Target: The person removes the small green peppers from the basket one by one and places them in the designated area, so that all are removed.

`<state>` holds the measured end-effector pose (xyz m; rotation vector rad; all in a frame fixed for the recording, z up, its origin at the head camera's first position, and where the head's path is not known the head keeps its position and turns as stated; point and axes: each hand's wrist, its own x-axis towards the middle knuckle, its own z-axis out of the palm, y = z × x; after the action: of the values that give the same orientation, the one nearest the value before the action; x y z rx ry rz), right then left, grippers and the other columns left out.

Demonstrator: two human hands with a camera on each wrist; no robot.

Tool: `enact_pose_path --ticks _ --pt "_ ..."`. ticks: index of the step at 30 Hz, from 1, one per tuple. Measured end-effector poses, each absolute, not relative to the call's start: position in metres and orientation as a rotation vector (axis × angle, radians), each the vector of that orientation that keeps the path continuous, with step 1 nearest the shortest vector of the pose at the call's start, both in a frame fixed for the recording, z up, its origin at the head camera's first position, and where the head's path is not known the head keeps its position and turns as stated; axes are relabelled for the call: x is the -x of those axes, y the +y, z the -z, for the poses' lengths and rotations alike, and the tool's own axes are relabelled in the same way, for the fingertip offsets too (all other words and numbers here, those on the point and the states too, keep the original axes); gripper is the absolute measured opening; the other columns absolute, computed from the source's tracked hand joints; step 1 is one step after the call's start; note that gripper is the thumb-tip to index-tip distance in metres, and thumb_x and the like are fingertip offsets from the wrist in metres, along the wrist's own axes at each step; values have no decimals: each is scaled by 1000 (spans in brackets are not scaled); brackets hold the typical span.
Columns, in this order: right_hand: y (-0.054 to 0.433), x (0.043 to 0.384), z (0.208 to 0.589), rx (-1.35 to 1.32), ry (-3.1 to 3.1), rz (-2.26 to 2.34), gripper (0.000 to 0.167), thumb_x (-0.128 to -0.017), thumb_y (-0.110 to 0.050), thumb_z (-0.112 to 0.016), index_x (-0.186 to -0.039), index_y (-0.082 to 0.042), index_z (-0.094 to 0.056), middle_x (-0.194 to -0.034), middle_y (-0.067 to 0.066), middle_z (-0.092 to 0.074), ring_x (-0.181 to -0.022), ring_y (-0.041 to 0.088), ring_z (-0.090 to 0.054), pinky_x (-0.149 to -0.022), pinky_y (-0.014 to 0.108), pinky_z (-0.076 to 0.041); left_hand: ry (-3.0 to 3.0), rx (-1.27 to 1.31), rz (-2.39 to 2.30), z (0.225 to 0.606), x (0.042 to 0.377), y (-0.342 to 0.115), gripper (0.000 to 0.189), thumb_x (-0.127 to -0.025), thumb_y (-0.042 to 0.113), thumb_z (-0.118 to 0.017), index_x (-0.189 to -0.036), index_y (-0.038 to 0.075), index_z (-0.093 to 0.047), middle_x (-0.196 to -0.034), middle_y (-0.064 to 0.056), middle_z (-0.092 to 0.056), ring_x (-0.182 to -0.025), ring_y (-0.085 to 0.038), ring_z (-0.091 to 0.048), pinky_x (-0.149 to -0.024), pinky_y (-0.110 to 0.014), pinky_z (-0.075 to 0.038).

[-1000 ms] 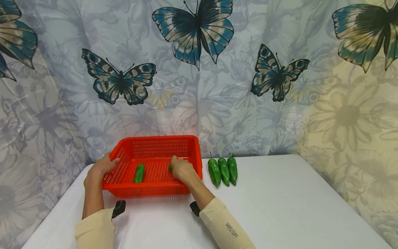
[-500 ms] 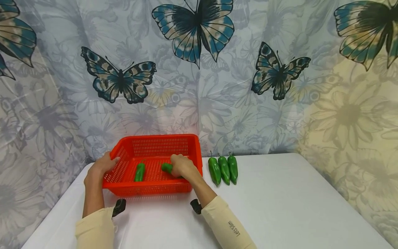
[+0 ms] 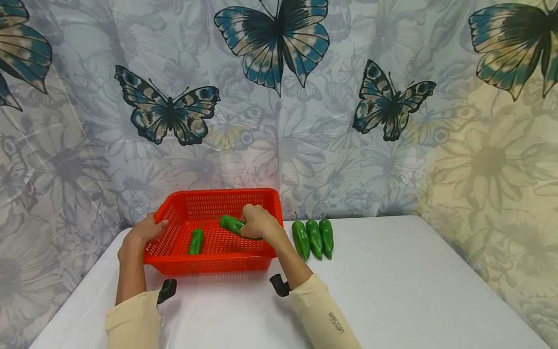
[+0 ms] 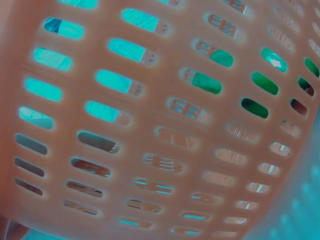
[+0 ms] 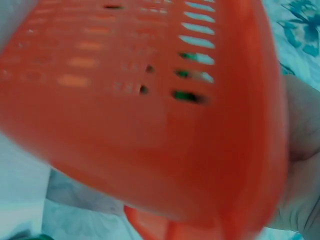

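A red slotted plastic basket (image 3: pixel 205 265) stands near the back of the table. My left hand (image 3: pixel 140 236) grips its left rim, thumb over the edge. Over the basket's right half, my right hand (image 3: pixel 261 224) holds a long green chili pepper (image 3: pixel 230 224), its stem end pointing left. Another green chili pepper (image 3: pixel 196 241) lies on the basket floor at left. In the left wrist view the basket wall (image 4: pixel 165 120) fills the picture, with green showing through some slots. In the right wrist view the basket wall (image 5: pixel 150 135) hides most of the right hand (image 5: pixel 302 150).
Three green chili peppers (image 3: pixel 315 238) lie side by side on the white table (image 3: pixel 392 286), just right of the basket. A butterfly-patterned cloth (image 3: pixel 314 160) hangs directly behind the table.
My right hand has risen inside the basket with the chili pepper, which now shows more and points left. The left hand and basket have stayed put.
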<state>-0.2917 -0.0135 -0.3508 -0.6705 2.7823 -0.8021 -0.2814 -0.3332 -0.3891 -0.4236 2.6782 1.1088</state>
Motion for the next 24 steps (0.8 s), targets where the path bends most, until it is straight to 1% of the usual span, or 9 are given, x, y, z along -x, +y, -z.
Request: enact_pose_path --ticks 3,7,9,11,13,14,16,18,24 --pt "-5 290 343 706 2781 849 52 -84 10 -61 -54 -16 -27 -59 -4 -15 -56 12 -12 -49 24 -14 2676 425 -1116 390 281 -333 73 -111 35 -42 -159 -8 -8 -138 -36 -47 -108 -41 -69 -84 -49 -66" --pt "9 291 335 733 2780 923 54 -86 8 -67 -59 -15 -26 -63 -3 -15 -60 13 -13 -52 25 -15 2680 418 -1110 391 281 -333 72 -111 35 -42 -158 -9 -9 -136 -36 -48 -106 -40 -70 -84 -48 -66" --pt "17 292 330 738 2780 959 48 -86 6 -70 -63 -13 -33 -64 -3 -22 -60 13 -20 -53 23 -22 2682 414 -1103 390 281 -333 71 -111 34 -41 -157 -10 -10 -135 -36 -48 -105 -40 -69 -84 -48 -66" --pt "27 292 325 735 2786 984 34 -87 4 -73 -71 -10 -45 -68 -2 -34 -63 13 -32 -57 23 -31 2683 406 -1096 390 281 -333 71 -111 34 -41 -157 -11 -10 -133 -36 -48 -105 -40 -69 -84 -48 -66" --pt "39 292 320 725 2788 1013 20 -87 2 -74 -86 -5 -55 -78 2 -48 -73 17 -44 -64 25 -40 2684 395 -1092 389 281 -333 71 -111 34 -41 -156 -12 -10 -132 -37 -48 -105 -40 -69 -84 -48 -66" --pt "45 291 318 713 2792 1025 19 -88 1 -74 -95 -4 -58 -86 4 -54 -79 19 -49 -69 26 -44 2685 394 -1090 389 281 -333 71 -111 35 -41 -156 -12 -10 -132 -37 -48 -105 -40 -68 -84 -48 -66" --pt "58 290 313 692 2804 1037 23 -89 -1 -74 -106 -2 -59 -98 10 -62 -88 23 -55 -75 30 -48 2690 394 -1082 388 280 -333 71 -111 35 -41 -156 -12 -11 -132 -37 -48 -106 -41 -68 -84 -49 -66" --pt "70 290 309 657 2814 1063 25 -90 -3 -73 -110 -1 -59 -106 15 -66 -92 26 -58 -78 33 -50 2688 396 -1085 388 280 -333 72 -111 35 -41 -156 -11 -10 -133 -37 -48 -107 -42 -68 -83 -48 -66" --pt "102 291 304 535 2829 1133 26 -93 -8 -70 -114 1 -60 -114 20 -68 -99 30 -63 -84 38 -55 2678 407 -1104 388 281 -334 71 -111 36 -40 -157 -11 -10 -135 -38 -47 -108 -42 -68 -82 -48 -67"
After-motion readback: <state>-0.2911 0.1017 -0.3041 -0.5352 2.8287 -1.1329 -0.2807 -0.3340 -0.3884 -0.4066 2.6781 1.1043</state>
